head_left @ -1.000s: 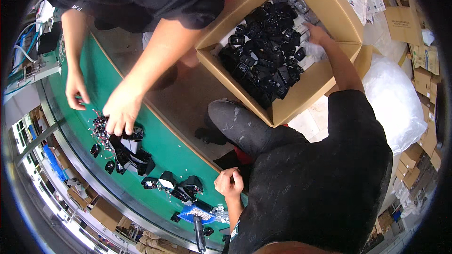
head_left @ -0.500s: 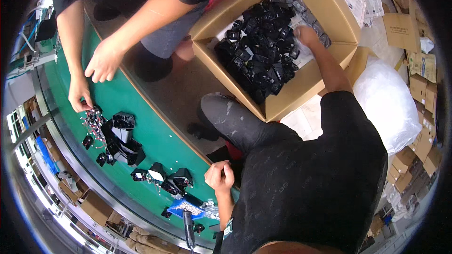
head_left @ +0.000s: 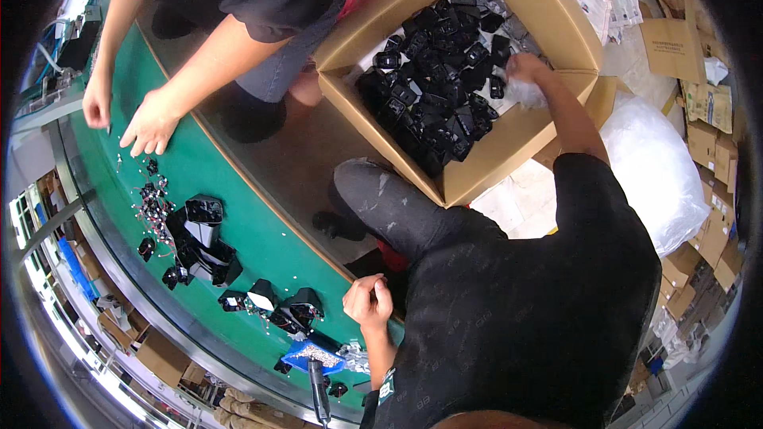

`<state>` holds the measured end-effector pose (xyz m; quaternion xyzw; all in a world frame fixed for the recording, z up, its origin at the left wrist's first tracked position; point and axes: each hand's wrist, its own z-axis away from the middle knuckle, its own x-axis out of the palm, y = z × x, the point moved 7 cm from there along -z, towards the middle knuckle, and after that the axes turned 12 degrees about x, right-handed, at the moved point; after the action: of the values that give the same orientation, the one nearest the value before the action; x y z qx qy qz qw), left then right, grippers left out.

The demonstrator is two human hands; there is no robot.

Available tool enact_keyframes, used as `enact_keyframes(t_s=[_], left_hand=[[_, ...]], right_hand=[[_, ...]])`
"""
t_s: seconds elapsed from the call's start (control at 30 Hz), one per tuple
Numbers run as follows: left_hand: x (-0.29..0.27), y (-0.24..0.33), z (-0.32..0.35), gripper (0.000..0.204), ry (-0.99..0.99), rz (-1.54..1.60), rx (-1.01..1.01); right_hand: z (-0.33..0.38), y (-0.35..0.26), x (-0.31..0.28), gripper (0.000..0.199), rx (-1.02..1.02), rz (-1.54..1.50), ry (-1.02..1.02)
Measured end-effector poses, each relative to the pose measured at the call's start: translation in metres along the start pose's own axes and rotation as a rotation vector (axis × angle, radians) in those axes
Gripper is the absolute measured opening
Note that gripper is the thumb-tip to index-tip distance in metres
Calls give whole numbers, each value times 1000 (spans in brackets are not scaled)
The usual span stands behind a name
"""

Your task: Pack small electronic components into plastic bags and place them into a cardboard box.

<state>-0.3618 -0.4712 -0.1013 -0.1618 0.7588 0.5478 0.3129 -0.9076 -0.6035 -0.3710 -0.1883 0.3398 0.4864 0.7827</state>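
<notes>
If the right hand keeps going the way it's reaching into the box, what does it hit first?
Probably the heap of black plastic parts in the cardboard box. The right hand is already at the heap's edge, over clear plastic wrap; depth is unclear.

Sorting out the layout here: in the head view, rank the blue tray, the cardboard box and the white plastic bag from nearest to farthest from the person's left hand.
From the left hand:
1. Blue tray, just below-left on the green table.
2. Cardboard box, up and right.
3. White plastic bag, far right, beyond the box.
</notes>
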Motion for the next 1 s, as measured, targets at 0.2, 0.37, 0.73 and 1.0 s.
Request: enact_keyframes(t_s=[0.2,0.37,0.73,1.0], left_hand=[[0,0,-2,6,-1,-39,9],[-1,0,1,5,-7,-61,-32],[3,-2,-1,3,-6,-57,-52],[0,-1,3,3,-31,-112,-58]], right_hand=[[11,-6,44,25,120,411,-20],[13,-47,16,20,-123,166,150],[0,-1,-16,41,-175,-564,170],[-4,-12,35,31,-17,371,124]])
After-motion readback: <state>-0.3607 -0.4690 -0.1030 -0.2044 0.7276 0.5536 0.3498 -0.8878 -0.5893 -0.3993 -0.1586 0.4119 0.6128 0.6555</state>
